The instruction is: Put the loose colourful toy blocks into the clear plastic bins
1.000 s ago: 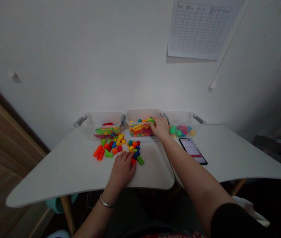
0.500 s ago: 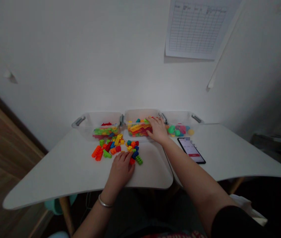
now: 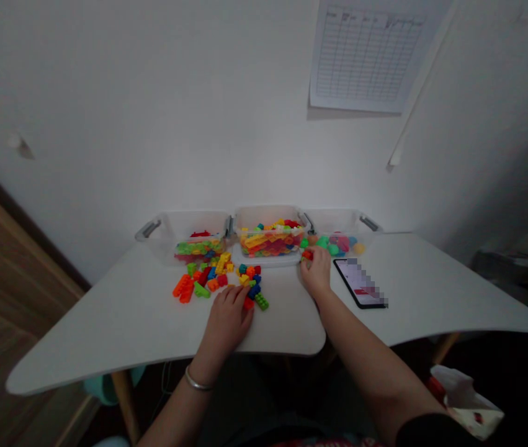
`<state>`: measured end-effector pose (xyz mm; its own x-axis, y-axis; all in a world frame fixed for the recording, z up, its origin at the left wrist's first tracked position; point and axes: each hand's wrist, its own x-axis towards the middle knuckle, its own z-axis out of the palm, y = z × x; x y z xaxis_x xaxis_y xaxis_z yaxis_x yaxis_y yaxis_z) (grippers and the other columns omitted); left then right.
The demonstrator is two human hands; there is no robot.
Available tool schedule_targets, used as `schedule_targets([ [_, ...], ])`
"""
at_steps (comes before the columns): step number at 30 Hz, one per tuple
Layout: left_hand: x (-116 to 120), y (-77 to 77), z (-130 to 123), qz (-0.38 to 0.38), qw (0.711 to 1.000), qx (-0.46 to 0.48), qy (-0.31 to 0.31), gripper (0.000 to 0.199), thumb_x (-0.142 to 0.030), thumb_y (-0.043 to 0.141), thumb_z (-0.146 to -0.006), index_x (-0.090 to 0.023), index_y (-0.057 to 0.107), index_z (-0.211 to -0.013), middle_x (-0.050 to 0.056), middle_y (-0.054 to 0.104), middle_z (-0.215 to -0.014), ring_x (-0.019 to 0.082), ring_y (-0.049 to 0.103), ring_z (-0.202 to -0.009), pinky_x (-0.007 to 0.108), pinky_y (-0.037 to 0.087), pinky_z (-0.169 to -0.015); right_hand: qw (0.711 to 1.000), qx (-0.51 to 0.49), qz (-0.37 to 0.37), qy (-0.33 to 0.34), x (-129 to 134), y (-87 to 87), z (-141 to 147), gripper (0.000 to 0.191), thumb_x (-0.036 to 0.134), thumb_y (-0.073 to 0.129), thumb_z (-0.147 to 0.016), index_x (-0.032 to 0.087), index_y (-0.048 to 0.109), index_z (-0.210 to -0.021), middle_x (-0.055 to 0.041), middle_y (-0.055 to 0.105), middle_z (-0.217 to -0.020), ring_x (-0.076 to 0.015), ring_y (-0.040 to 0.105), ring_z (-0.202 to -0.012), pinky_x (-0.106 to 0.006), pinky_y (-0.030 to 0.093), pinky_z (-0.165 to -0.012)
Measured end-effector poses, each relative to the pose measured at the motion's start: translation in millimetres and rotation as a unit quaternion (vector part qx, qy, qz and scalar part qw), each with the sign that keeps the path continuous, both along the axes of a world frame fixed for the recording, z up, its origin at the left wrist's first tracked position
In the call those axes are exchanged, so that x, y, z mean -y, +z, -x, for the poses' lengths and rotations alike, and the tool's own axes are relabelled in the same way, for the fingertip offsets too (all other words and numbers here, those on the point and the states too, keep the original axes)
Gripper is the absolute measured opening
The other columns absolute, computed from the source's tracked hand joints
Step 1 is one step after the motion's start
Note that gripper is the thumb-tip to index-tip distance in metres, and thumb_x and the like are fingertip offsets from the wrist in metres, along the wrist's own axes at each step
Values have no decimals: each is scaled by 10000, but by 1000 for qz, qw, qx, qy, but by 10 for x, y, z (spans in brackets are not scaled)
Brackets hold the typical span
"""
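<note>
My right hand [image 3: 318,273] is just in front of the middle bin, fingers closed around a small red toy brick [image 3: 308,255]. My left hand [image 3: 228,315] rests on the table with its fingers curled, an orange-red toy brick [image 3: 249,303] between thumb and fingertips, partly hidden. A green brick [image 3: 261,301] lies right beside that hand. Past its fingertips are blue, yellow, teal and red bricks [image 3: 245,279]. To the left spreads a loose pile with orange bricks [image 3: 183,288], a light green piece [image 3: 201,289] and yellow bricks [image 3: 222,263].
Three clear bins line the wall: the left bin [image 3: 161,248] and middle bin [image 3: 268,216] hold colourful bricks, the right bin [image 3: 338,218] rounded coloured pieces. A phone [image 3: 354,282] lies right of my right hand. The white table's [image 3: 286,323] front edge is near my body.
My right hand has come out of the middle bin toward me and slightly right, with a red toy brick now in its fingers. My left hand has stayed in place.
</note>
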<state>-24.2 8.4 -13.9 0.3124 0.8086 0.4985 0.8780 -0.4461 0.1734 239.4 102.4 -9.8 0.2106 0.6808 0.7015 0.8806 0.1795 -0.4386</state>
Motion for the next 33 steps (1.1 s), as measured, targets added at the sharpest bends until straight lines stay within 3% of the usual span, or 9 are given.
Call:
schedule_targets([
  [3,0,3,0,3,1000,-3,1,429,-287,493,-877,-168,564,-1283,133,630,-1235,292,537,-1180,510,434,-1045,997,5,64,-46,-20,-155,-105,402,180,504,-778,91,586,-1161,-180,598,-1175,-291,493,-1159,-433,362,-1040],
  [7,8,23,4,13,1000,-12,4,443,-283,503,-879,-146,560,-1297,141,625,-1246,298,534,-1187,504,435,-1051,991,34,124,-36,-64,-212,-152,469,172,517,-781,94,573,-1240,-172,609,-1213,-280,500,-1167,-400,338,-1048],
  [14,11,30,1,14,1000,-13,6,446,-270,520,-872,-139,566,-1296,139,628,-1241,293,532,-1193,495,432,-1060,984,75,159,-28,5,-143,-105,432,149,543,-796,190,650,-1212,-110,537,-1375,-261,449,-1258,-366,307,-1066],
  [23,3,1,0,1,1000,2,3,431,-284,504,-876,-151,575,-1280,144,631,-1232,300,538,-1179,521,448,-1033,974,88,187,-89,153,-11,-23,272,301,563,-875,173,687,-1081,-129,601,-1254,-259,568,-1081,-358,395,-912],
  [29,-6,-3,5,5,1000,-11,3,433,-294,495,-883,-139,576,-1279,142,630,-1238,297,540,-1179,502,431,-1055,958,48,247,-137,161,31,-43,311,271,537,-882,156,684,-1131,-147,650,-1156,-269,597,-1044,-355,410,-836],
  [33,-9,-14,6,-4,1000,-3,3,424,-300,501,-878,-171,578,-1274,128,635,-1224,290,545,-1177,496,438,-1048,962,33,238,-132,181,34,-64,330,242,459,-915,200,709,-1126,-132,683,-1126,-293,598,-1044,-380,408,-830],
])
